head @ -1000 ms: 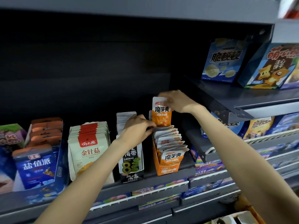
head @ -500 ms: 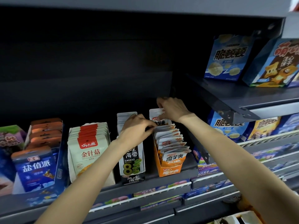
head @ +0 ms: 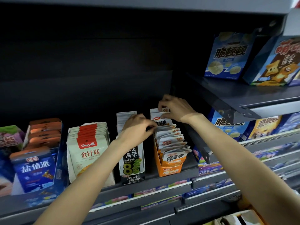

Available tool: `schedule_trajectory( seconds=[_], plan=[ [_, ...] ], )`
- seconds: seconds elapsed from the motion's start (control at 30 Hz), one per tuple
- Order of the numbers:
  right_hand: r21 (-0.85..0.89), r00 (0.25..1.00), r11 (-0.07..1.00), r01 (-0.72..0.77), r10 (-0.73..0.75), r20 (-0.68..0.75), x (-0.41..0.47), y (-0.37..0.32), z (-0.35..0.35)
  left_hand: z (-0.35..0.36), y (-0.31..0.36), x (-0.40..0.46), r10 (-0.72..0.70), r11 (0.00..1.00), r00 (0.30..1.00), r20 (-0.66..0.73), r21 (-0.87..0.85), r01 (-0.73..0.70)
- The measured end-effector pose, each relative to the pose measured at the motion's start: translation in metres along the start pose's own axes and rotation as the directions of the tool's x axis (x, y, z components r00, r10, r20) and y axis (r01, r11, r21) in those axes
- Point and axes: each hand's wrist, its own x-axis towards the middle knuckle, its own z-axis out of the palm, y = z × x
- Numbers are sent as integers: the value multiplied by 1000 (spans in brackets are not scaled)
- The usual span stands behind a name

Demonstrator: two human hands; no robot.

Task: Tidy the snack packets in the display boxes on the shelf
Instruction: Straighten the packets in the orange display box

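Both hands pinch packets in the orange box on a dark shelf beneath another.

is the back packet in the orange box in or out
In: the back packet sits low behind the row in the orange box, with the right hand gripping its top.

I face a dark grey metal shelf with a black back panel lost in shadow. To my right a higher shelf juts out, its front edge catching pale light.
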Motion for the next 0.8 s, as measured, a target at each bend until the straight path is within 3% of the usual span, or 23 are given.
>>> schedule_trajectory(
  seconds=[0.2,0.33,0.63,0.8],
  plan=[
    [-18,990,997,-81,78,-118,8,-6,0,1,-1,2,-4,1000,1000,15,0,4],
    [-49,990,991,-128,124,-67,8,-12,8,2,-2,1,-14,1000,1000,13,4,14],
    [238,984,961,-140,162,-79,-6,-5,3,2,1,2,1,1000,1000,-17,-5,-1],
    [462,979,872,-159,199,-39,-24,5,-1,2,3,5,-26,1000,999,-32,10,27]
  ],
)
